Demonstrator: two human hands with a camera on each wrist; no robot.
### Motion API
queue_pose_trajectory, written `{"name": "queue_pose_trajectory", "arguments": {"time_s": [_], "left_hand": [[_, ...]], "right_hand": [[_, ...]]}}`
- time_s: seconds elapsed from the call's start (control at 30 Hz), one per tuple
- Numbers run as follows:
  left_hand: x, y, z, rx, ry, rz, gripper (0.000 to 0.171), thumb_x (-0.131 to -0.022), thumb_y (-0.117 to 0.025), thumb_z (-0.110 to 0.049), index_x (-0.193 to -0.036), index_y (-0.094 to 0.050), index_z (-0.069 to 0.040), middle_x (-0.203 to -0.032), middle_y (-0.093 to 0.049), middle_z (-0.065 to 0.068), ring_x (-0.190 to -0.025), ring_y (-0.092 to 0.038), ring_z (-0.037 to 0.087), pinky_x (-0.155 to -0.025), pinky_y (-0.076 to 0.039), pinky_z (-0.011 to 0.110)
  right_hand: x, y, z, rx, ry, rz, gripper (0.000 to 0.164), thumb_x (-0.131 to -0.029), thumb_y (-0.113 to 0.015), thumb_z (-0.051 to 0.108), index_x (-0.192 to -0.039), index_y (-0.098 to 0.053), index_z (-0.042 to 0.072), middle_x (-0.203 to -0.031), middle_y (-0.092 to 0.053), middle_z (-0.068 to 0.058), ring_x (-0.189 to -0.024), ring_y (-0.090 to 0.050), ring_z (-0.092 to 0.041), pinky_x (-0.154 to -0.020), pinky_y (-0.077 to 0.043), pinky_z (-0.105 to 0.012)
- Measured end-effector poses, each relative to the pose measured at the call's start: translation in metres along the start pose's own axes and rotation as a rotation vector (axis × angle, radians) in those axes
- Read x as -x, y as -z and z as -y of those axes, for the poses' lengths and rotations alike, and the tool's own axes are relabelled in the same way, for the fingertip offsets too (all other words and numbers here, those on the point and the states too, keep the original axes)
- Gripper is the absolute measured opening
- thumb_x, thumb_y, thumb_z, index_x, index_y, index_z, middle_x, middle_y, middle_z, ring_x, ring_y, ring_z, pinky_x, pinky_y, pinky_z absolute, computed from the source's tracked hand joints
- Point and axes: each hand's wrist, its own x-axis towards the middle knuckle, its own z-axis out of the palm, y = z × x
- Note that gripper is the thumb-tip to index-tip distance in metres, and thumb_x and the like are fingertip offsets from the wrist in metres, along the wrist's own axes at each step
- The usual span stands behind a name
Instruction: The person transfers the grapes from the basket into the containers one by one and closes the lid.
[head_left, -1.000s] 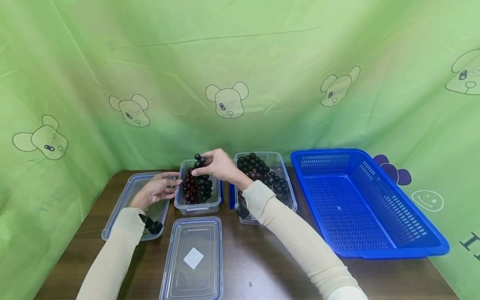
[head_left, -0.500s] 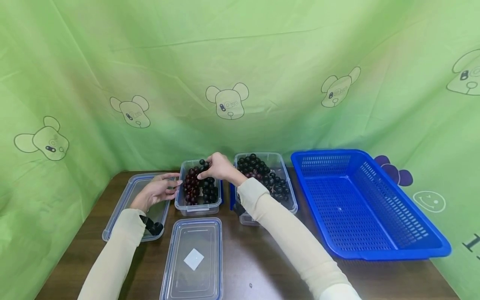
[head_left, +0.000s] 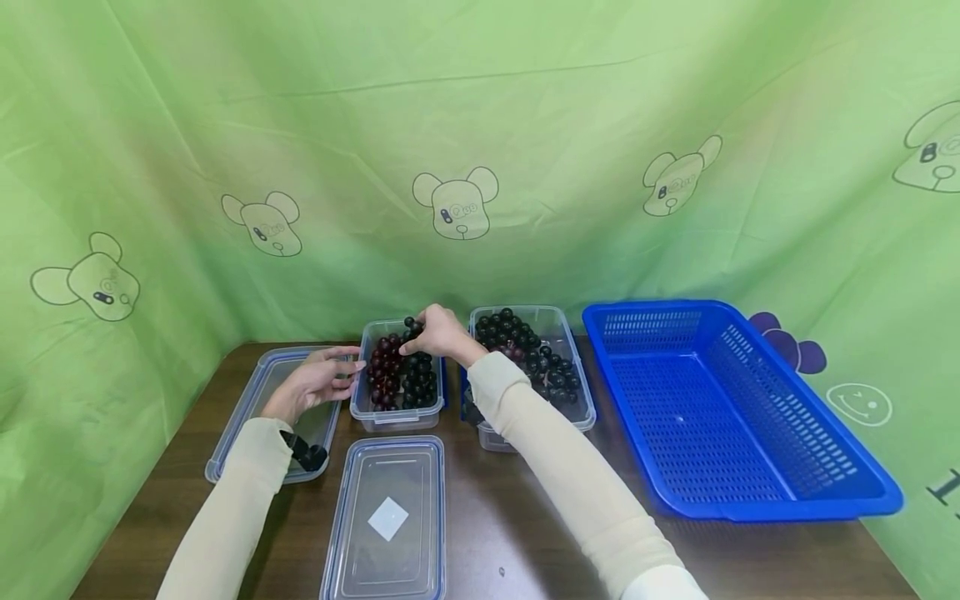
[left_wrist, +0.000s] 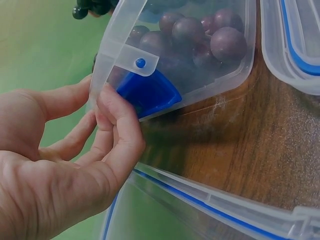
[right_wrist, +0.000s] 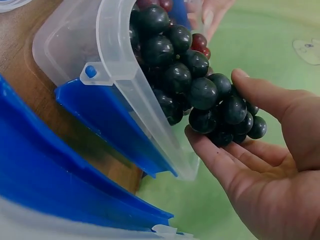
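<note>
My right hand (head_left: 442, 337) holds a bunch of black grapes (right_wrist: 202, 92) by one end, thumb on one side and fingers under it. Much of that bunch lies inside the left clear food container (head_left: 396, 419). Beside it in the same container is a bunch of dark red grapes (head_left: 385, 375). At the container's left side, my left hand (left_wrist: 95, 150) grips the rim near a hanging blue latch (left_wrist: 150, 92), its fingers bent. The head view shows both hands at this container.
To the right stands another clear container (head_left: 581, 423) with black and reddish grapes. A blue perforated basket (head_left: 660, 400) is farther right. One lid (head_left: 386, 567) lies in front, another lid (head_left: 255, 417) under the left forearm. A green curtain (head_left: 480, 100) hangs behind the table (head_left: 495, 533).
My right hand has lowered the black grapes into the left container and shifted slightly right, settling them along its right side. The left hand has stayed in place.
</note>
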Motion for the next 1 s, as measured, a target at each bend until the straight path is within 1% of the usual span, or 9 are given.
{"name": "queue_pose_trajectory", "arguments": {"time_s": [0.1, 0.33, 0.53, 0.6, 0.7, 0.77, 0.9, 0.97, 1.0], "left_hand": [[0.000, -0.001, 0.001, -0.001, -0.004, -0.001, 0.062, -0.106, -0.061, -0.008, -0.162, -0.034, -0.005, -0.099, -0.063, -0.001, -0.078, -0.062, 0.010, -0.067, -0.057, 0.020], [0.000, -0.003, 0.001, -0.018, -0.008, 0.001, 0.063, -0.106, -0.060, -0.008, -0.163, -0.033, -0.005, -0.101, -0.064, -0.002, -0.080, -0.062, 0.010, -0.068, -0.057, 0.020], [0.000, -0.002, 0.001, -0.006, -0.007, 0.000, 0.063, -0.106, -0.062, -0.008, -0.162, -0.034, -0.005, -0.101, -0.065, -0.002, -0.080, -0.063, 0.010, -0.069, -0.057, 0.021], [0.001, -0.003, 0.000, -0.024, -0.001, -0.011, 0.063, -0.105, -0.063, -0.009, -0.162, -0.035, -0.005, -0.100, -0.066, -0.003, -0.080, -0.064, 0.009, -0.069, -0.058, 0.021], [0.006, -0.003, -0.002, -0.109, -0.002, -0.040, 0.062, -0.105, -0.064, -0.014, -0.160, -0.037, -0.003, -0.099, -0.067, -0.004, -0.082, -0.066, 0.007, -0.071, -0.059, 0.020], [0.011, -0.003, -0.004, -0.212, -0.023, -0.069, 0.060, -0.106, -0.064, -0.019, -0.158, -0.040, -0.002, -0.094, -0.066, -0.005, -0.082, -0.065, 0.007, -0.070, -0.058, 0.019], [0.026, -0.003, -0.008, -0.463, -0.115, -0.152, 0.052, -0.107, -0.061, -0.026, -0.149, -0.050, 0.003, -0.088, -0.061, -0.004, -0.080, -0.059, 0.010, -0.067, -0.053, 0.024], [0.035, -0.004, -0.009, -0.548, -0.170, -0.182, 0.048, -0.107, -0.061, -0.026, -0.142, -0.056, 0.006, -0.086, -0.061, 0.000, -0.079, -0.056, 0.013, -0.065, -0.049, 0.027], [0.040, -0.004, -0.009, -0.583, -0.198, -0.200, 0.044, -0.106, -0.061, -0.024, -0.138, -0.059, 0.006, -0.089, -0.062, 0.001, -0.079, -0.056, 0.014, -0.066, -0.049, 0.027]], "right_hand": [[-0.001, -0.001, -0.002, 0.010, -0.008, 0.000, 0.070, -0.090, -0.086, 0.027, -0.146, -0.058, -0.002, -0.152, -0.059, -0.018, -0.140, -0.057, -0.036, -0.115, -0.052, -0.046], [0.001, -0.001, -0.004, -0.021, -0.026, 0.000, 0.063, -0.094, -0.081, 0.021, -0.147, -0.057, -0.002, -0.153, -0.057, -0.019, -0.142, -0.054, -0.037, -0.115, -0.052, -0.049], [0.006, 0.001, 0.001, -0.017, -0.024, -0.008, 0.058, -0.094, -0.080, 0.024, -0.143, -0.061, -0.001, -0.150, -0.061, -0.017, -0.137, -0.059, -0.035, -0.114, -0.053, -0.048], [0.008, 0.002, 0.005, -0.019, -0.013, -0.005, 0.057, -0.095, -0.080, 0.025, -0.142, -0.062, -0.001, -0.149, -0.062, -0.017, -0.137, -0.059, -0.035, -0.113, -0.053, -0.048], [0.013, 0.004, 0.011, -0.005, 0.011, 0.002, 0.056, -0.096, -0.079, 0.029, -0.141, -0.063, -0.001, -0.146, -0.064, -0.017, -0.134, -0.061, -0.034, -0.112, -0.054, -0.048], [0.018, 0.007, 0.017, 0.000, 0.029, 0.007, 0.055, -0.097, -0.078, 0.031, -0.140, -0.064, 0.000, -0.144, -0.066, -0.016, -0.131, -0.063, -0.033, -0.110, -0.055, -0.048], [0.032, 0.017, 0.028, -0.014, 0.060, 0.031, 0.057, -0.098, -0.075, 0.037, -0.142, -0.063, 0.003, -0.144, -0.066, -0.015, -0.132, -0.063, -0.032, -0.110, -0.056, -0.048], [0.043, 0.024, 0.032, -0.038, 0.082, 0.045, 0.057, -0.098, -0.074, 0.038, -0.143, -0.063, 0.004, -0.145, -0.065, -0.014, -0.135, -0.061, -0.031, -0.111, -0.055, -0.048], [0.049, 0.028, 0.033, -0.048, 0.093, 0.051, 0.056, -0.099, -0.074, 0.038, -0.142, -0.063, 0.005, -0.145, -0.065, -0.013, -0.135, -0.061, -0.031, -0.112, -0.054, -0.048]]}}
